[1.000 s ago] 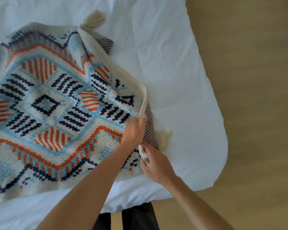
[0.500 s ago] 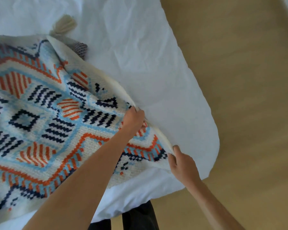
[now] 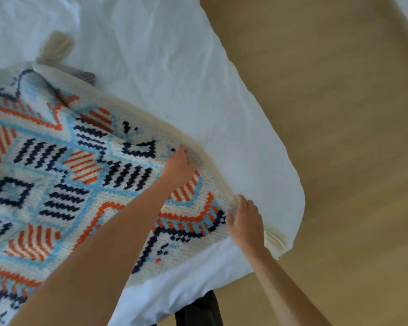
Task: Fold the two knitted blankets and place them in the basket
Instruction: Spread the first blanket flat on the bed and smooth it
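A knitted blanket [image 3: 57, 175] with an orange, light blue and navy pattern on cream lies spread over the white bed [image 3: 174, 67]. My left hand [image 3: 178, 167] rests on its right edge, fingers curled into the fabric. My right hand [image 3: 245, 222] grips the blanket's near right corner by the cream border. A cream tassel [image 3: 275, 240] hangs from that corner, just right of my right hand. Another tassel [image 3: 55, 47] lies at the far corner, blurred. I see no second blanket and no basket.
The bed's rounded corner [image 3: 292, 208] ends just right of my right hand. Beyond it runs a bare wooden floor [image 3: 339, 114]. Dark trouser legs [image 3: 198, 309] show at the bed's near edge.
The folded-over corner has been opened out flat toward the bed's corner. My right hand moved right and nearer with it; my left hand stayed on the edge. The view shifted left.
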### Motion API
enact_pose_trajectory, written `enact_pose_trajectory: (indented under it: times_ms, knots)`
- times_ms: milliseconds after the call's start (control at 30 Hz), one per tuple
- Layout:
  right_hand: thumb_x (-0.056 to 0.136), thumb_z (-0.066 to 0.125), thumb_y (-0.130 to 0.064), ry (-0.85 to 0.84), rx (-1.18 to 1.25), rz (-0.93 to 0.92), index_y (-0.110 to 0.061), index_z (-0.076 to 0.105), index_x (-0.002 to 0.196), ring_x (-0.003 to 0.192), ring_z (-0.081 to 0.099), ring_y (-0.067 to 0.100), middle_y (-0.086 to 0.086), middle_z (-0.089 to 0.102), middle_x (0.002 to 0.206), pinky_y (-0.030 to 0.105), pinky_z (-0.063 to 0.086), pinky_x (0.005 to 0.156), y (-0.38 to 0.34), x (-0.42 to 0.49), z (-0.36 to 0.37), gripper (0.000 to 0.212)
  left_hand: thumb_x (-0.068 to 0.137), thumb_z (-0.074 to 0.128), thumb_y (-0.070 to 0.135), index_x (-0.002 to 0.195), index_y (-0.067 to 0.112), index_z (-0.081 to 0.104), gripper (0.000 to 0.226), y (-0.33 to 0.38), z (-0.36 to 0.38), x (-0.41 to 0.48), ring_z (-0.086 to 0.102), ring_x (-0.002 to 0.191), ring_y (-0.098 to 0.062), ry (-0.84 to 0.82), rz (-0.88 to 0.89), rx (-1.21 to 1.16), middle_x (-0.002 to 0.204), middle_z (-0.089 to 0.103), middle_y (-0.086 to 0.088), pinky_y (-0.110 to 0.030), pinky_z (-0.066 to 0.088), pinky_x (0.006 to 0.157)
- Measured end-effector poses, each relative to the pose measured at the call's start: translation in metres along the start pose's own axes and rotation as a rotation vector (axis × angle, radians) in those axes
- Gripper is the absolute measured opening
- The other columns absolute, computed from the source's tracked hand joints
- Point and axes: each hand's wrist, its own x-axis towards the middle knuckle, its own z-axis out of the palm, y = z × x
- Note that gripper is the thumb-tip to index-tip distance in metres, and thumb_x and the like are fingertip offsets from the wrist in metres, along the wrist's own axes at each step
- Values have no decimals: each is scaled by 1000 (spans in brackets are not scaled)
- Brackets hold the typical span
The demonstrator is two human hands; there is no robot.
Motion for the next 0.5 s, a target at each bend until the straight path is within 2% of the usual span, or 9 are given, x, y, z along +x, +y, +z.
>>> enact_pose_trajectory:
  times_ms: [67,167,267,300,367,500]
  knots:
    - [95,45,-28,52,38,41,-10,33,138,104,52,22,7,52,117,31,43,87,-8,7,2,47,88,44,3,140,17,23,58,3,-9,9,45,57,-12,6,25,48,84,50,-5,-26,40,48]
    - [95,46,-29,84,68,89,-8,39,133,103,53,23,8,52,115,32,43,85,-16,16,5,44,85,40,-4,146,26,11,73,8,-21,24,37,46,-11,25,31,155,63,45,0,-21,31,39]
    - [95,47,-22,82,148,61,-4,49,115,85,55,21,8,49,103,26,46,69,-20,18,10,27,84,38,-10,146,28,10,78,13,-27,36,42,44,-13,36,26,332,59,47,-1,-22,33,35]
    - [95,49,-19,88,165,43,-3,51,111,76,53,18,8,47,100,23,45,63,-20,17,11,22,83,37,-11,145,29,12,78,14,-28,39,50,46,-17,34,9,376,62,51,-4,-26,42,36]
    - [94,50,-14,96,179,11,-3,53,107,67,47,14,8,47,96,20,39,56,-17,14,15,18,84,38,-10,140,28,19,71,14,-30,48,62,54,-24,37,-20,458,71,58,-9,-34,56,49]
    - [95,45,-14,69,213,-1,-5,51,107,72,50,14,4,50,94,21,39,59,-6,9,18,15,93,40,9,130,12,33,38,8,-41,59,59,76,-26,44,-33,694,90,59,-11,-39,54,68]
